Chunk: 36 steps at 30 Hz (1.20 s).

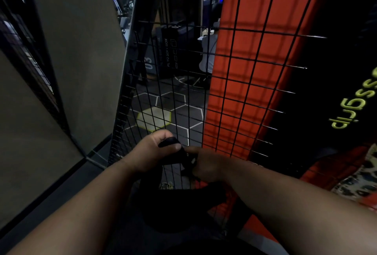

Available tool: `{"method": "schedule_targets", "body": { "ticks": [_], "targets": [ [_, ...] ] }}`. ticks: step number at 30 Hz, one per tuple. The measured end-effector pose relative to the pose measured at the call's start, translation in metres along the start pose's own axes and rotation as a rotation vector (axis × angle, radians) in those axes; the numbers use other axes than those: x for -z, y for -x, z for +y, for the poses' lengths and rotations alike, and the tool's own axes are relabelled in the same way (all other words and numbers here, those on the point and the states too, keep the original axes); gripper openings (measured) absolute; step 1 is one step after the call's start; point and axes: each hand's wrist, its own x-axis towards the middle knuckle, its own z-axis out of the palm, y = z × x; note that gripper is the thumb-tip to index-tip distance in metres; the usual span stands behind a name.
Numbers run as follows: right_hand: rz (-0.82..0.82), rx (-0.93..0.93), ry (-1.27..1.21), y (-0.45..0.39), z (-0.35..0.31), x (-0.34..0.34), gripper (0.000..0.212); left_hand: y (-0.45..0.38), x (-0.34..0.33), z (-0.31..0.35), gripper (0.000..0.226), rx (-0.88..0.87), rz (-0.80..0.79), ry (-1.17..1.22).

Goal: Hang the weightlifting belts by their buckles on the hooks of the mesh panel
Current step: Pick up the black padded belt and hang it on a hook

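A black weightlifting belt (179,199) hangs in a loop below my hands, close in front of the black wire mesh panel (224,83). My left hand (151,150) pinches the belt's upper strap end between thumb and fingers. My right hand (206,163) grips the belt just to the right, where the buckle is hidden in its fingers. Both hands are near the panel's lower part. Thin hooks (299,67) stick out along the panel's right edge. A second belt, patterned and red-edged (359,175), sits at the right.
A grey wall panel (77,50) stands to the left. Behind the mesh are an orange pad (255,50), a black plyo soft box (169,52), a seated person (208,50) and a floor with hexagon markings (155,117). A black surface with yellow-green lettering (350,99) fills the right.
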Motion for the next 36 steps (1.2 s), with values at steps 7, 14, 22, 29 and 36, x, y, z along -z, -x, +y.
{"method": "schedule_targets", "body": {
  "ticks": [7,14,22,29,36],
  "targets": [
    [0.206,-0.007,-0.052,0.0,0.005,0.013,0.035,0.004,-0.003,0.009,0.013,-0.013,0.053,0.127],
    [0.349,-0.035,-0.327,-0.005,0.002,-0.003,0.101,-0.009,-0.023,0.027,0.009,-0.05,0.271,0.351],
    [0.166,-0.015,-0.212,-0.011,-0.024,-0.03,0.043,-0.01,-0.021,0.051,0.023,-0.133,0.506,0.39],
    [0.206,0.174,0.24,-0.014,-0.048,-0.047,0.011,-0.009,-0.004,0.058,0.023,-0.135,0.571,0.416],
    [0.3,0.118,0.242,-0.008,-0.051,-0.02,0.023,-0.007,0.023,0.026,0.04,0.076,0.454,0.419]
  ]
}}
